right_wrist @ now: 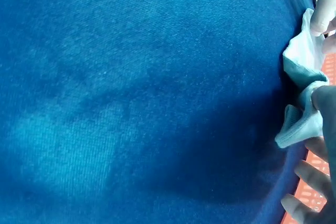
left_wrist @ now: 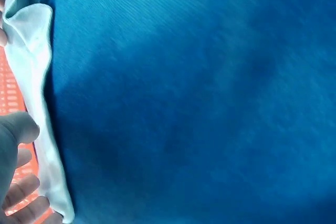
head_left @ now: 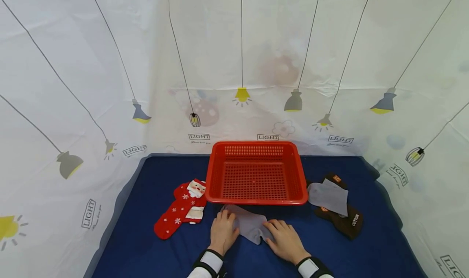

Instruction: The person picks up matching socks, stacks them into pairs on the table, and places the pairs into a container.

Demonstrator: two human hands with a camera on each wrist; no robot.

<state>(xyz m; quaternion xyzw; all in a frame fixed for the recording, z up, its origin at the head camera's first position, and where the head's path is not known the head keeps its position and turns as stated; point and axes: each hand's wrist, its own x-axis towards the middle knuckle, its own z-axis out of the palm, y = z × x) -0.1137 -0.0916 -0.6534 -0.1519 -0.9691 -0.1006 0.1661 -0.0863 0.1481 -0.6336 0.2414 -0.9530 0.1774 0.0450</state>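
Observation:
A grey sock point(head_left: 250, 225) lies on the dark blue cloth just in front of the red basket, creased at its right end. My left hand point(head_left: 222, 231) rests on the sock's left end; in the left wrist view its thumb point(left_wrist: 21, 127) is apart from the spread fingers. At the other end my right hand point(head_left: 286, 239) pinches the fabric between thumb and index finger. The right wrist view shows the sock point(right_wrist: 304, 124) bunched by that thumb, the other fingers spread out.
The red plastic basket point(head_left: 253, 202) stands behind the hands. Red Christmas socks point(head_left: 176, 215) with white patterns lie left of it. To the right, another grey sock point(head_left: 329, 196) lies across brown socks point(head_left: 346, 225). A printed white sheet point(head_left: 234, 46) surrounds the blue surface.

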